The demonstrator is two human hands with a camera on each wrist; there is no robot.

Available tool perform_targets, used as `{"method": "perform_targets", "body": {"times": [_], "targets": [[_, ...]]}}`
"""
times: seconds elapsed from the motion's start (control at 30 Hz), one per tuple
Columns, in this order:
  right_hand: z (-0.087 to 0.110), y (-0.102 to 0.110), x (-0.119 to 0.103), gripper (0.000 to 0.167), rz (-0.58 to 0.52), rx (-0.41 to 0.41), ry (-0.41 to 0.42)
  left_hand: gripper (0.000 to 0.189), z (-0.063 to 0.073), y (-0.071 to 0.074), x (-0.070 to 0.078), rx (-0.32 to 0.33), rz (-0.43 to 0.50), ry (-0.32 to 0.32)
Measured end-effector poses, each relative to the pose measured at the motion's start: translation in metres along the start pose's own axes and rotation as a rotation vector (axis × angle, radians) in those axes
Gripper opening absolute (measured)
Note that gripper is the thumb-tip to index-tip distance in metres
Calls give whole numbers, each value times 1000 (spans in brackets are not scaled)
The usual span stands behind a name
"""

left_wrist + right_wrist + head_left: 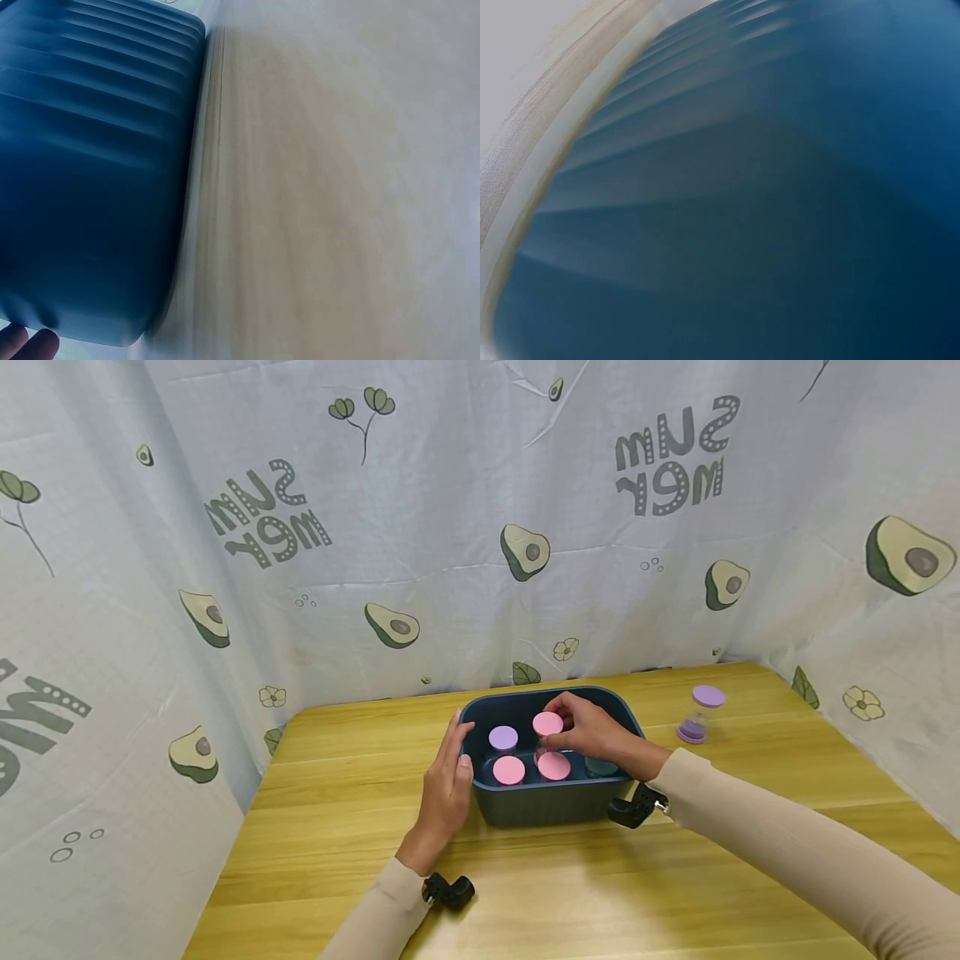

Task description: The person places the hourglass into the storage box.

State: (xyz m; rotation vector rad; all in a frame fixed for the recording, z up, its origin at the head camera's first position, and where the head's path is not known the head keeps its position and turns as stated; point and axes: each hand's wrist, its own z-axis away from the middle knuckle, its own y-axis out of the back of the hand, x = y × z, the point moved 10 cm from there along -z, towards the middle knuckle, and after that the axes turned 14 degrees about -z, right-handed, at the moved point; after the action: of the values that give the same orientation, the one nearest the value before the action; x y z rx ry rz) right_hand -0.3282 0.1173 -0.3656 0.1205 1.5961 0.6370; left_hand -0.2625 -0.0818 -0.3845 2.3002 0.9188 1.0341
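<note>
A dark blue-grey bin [551,806] stands on the table with several capped sand timers inside. My right hand [592,727] reaches over its right side and pinches a pink-capped sand timer [547,723], held upright within the bin. Near it are two more pink-capped timers, one at front left [509,770] and one at front middle [554,766]. A purple-capped timer [503,738] stands behind them. A dark teal round cap [601,767] shows partly under my right wrist. My left hand [447,789], fingers extended, rests against the bin's left end; its fingertips [39,346] appear in the left wrist view.
A purple sand timer [701,714] stands alone on the wooden table [337,810], right of the bin. A printed curtain [450,527] hangs behind the table. The bin's ribbed wall [727,202] fills most of the right wrist view.
</note>
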Motion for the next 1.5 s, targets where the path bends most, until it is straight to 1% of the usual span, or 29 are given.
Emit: {"method": "perform_targets", "body": {"times": [0.23,0.43,0.67,1.17,1.3,1.5], "targets": [[-1,0,2,44,18,-8,-22,49,0,0,0,-1,0,2],[0,-1,2,43,33,-11,-23,49,0,-1,-1,0,1,5],[-1,-1,5,42,52,-15,-40,49,0,-2,-2,-11,-1,16],[-2,-4,8,44,77,-28,-54,49,0,-1,-1,3,-1,13],[-2,-4,8,43,77,-26,-56,49,0,-1,0,0,-1,14],[-4,-5,6,44,76,-37,-36,49,0,-1,-1,-7,-2,19]]}}
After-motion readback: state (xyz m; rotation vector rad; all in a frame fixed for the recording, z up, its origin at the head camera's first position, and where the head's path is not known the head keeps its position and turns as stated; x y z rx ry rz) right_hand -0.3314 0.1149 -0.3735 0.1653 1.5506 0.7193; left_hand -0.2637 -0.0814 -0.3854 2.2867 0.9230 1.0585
